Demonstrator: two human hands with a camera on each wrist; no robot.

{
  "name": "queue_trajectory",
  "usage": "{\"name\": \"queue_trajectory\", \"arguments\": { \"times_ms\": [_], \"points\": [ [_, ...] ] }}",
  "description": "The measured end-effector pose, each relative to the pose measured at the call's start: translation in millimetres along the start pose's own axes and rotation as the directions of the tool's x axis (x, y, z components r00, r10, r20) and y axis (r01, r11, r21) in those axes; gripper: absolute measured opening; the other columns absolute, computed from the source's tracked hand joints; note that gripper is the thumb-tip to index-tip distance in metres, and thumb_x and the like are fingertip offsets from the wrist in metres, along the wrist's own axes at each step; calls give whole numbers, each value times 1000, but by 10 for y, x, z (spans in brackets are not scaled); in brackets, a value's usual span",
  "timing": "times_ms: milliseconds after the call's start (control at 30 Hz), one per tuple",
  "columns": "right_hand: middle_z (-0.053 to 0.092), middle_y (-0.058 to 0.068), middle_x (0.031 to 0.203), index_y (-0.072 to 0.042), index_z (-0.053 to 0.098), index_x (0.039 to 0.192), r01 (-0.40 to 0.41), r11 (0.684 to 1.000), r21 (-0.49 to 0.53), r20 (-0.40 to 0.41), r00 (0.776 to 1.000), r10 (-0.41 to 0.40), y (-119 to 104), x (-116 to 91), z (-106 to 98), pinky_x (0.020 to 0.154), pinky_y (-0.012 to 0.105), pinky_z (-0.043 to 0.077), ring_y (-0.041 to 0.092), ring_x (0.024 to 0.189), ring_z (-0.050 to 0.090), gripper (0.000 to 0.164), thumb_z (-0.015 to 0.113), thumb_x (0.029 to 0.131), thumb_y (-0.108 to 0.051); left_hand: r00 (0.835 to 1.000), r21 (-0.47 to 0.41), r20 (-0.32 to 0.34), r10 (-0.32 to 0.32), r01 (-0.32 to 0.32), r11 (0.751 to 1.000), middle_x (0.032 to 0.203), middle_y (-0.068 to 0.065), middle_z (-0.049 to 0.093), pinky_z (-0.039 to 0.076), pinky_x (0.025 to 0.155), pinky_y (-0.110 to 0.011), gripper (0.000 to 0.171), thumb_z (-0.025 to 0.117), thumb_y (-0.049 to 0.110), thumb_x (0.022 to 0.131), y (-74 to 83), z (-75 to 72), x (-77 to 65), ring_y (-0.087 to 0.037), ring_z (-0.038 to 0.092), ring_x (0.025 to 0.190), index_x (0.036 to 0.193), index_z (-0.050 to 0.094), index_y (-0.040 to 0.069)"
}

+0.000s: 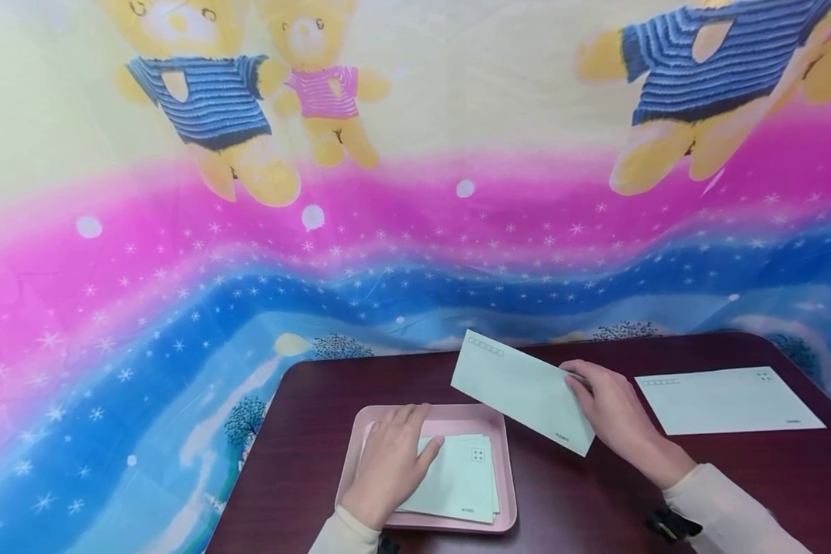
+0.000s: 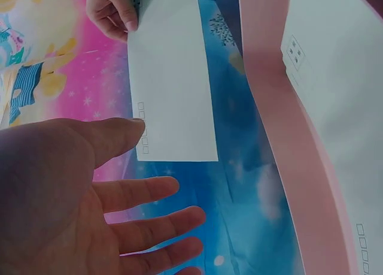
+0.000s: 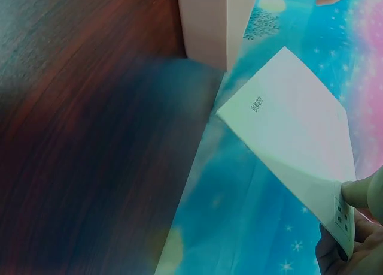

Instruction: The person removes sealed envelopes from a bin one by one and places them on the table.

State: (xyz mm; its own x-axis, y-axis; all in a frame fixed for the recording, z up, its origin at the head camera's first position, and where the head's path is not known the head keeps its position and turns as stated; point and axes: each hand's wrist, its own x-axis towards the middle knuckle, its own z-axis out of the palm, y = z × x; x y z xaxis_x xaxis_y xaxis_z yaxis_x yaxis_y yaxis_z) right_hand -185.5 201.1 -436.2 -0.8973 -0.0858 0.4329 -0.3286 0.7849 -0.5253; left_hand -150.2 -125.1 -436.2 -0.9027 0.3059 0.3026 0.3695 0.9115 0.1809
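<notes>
My right hand [image 1: 616, 412] pinches a white envelope [image 1: 515, 388] by its right edge, thumb on the printed face and fingers behind, as the right wrist view shows. The envelope is raised and tilted above the table, right of a pink tray [image 1: 511, 477]. Several more envelopes [image 1: 457, 488] lie stacked in that tray. Over the tray's left part is my left hand [image 1: 391, 465], its fingers spread; in the left wrist view nothing lies between its thumb and fingers [image 2: 155, 224]. Whether it touches the stack I cannot tell.
A single envelope [image 1: 730, 404] lies face up on the dark wooden table [image 1: 305, 438], to the right of my right hand. Behind the table hangs a colourful cloth [image 1: 388, 223] with printed bears and snowflakes.
</notes>
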Motion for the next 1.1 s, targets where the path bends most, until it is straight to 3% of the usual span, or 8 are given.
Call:
{"name": "queue_trajectory", "arguments": {
  "times_ms": [200,500,733,1100],
  "points": [
    [74,18,111,-4,69,118,-5,1000,-8,3,1000,5,66,2,-69,69,39,52,30,90,71,21,63,98,-4,1000,-31,25,0,1,1000,130,-9,68,51,99,-49,48,66,39,97,40,12,29,-29,61,123,136,62,11],
    [74,20,107,-4,68,117,-22,999,-31,4,1000,22,215,8,-143,61,30,46,24,80,66,20,63,98,-4,999,-29,40,16,-15,999,131,-6,67,52,95,-47,48,66,39,97,93,57,34,-27,61,123,136,61,13],
    [73,23,107,-3,68,118,-54,997,-50,-5,999,54,345,0,-192,61,31,44,24,77,64,21,62,98,-4,999,-13,42,24,-24,1000,130,-6,68,52,92,-46,47,66,40,96,115,97,41,-26,62,121,135,62,13],
    [72,25,107,-1,66,118,-116,990,-82,70,990,122,572,-45,-158,60,32,43,22,74,60,20,59,100,-7,996,-12,70,51,-50,999,131,-6,67,52,94,-46,48,65,41,97,202,142,73,-25,61,123,136,61,14]
  ]
}}
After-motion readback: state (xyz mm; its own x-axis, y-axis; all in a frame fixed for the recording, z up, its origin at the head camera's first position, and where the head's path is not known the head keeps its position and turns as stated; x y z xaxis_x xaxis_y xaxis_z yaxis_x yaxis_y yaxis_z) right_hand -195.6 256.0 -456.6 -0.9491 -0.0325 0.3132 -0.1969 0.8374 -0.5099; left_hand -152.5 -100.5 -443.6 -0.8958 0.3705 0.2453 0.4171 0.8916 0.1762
